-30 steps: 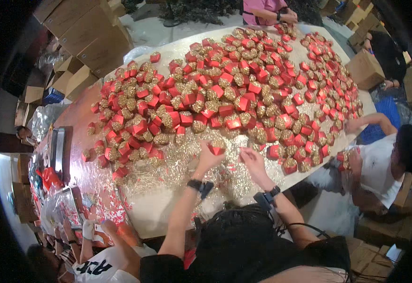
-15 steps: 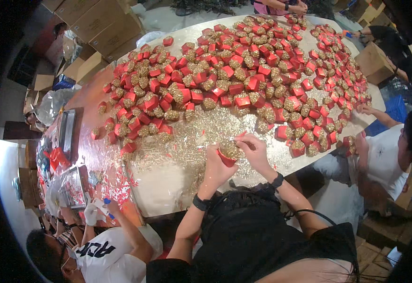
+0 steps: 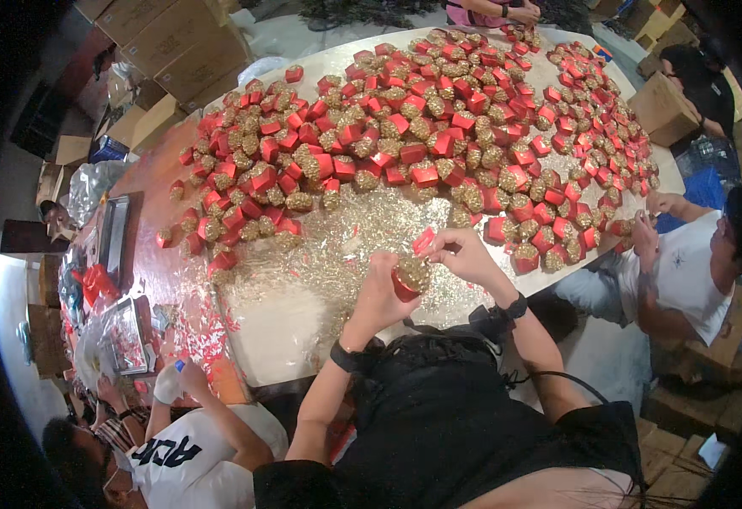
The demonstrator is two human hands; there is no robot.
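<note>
My left hand [image 3: 376, 299] is wrapped round a red-and-gold ornament [image 3: 412, 273], a red faceted part with a bumpy gold glitter part facing up. Close by on its right, my right hand [image 3: 464, 256] pinches a small red strip [image 3: 424, 241] between thumb and fingertips. The strip is just above the ornament; whether the two touch I cannot tell. Ahead of both hands spreads a large heap of similar ornaments [image 3: 424, 175], some lying red side up, others gold side up.
Gold glitter and red scraps cover the pale table [image 3: 277, 335]. A metal tray [image 3: 133, 335] lies at the left, beside a person in a white shirt [image 3: 210, 458]. Another person [image 3: 685, 271] works at the right edge. Cardboard boxes [image 3: 188, 51] are stacked far left.
The red strip now shows larger above the ornament, pinched by my right hand, which has turned slightly. My left hand still grips the ornament. The whole view has shifted a little.
</note>
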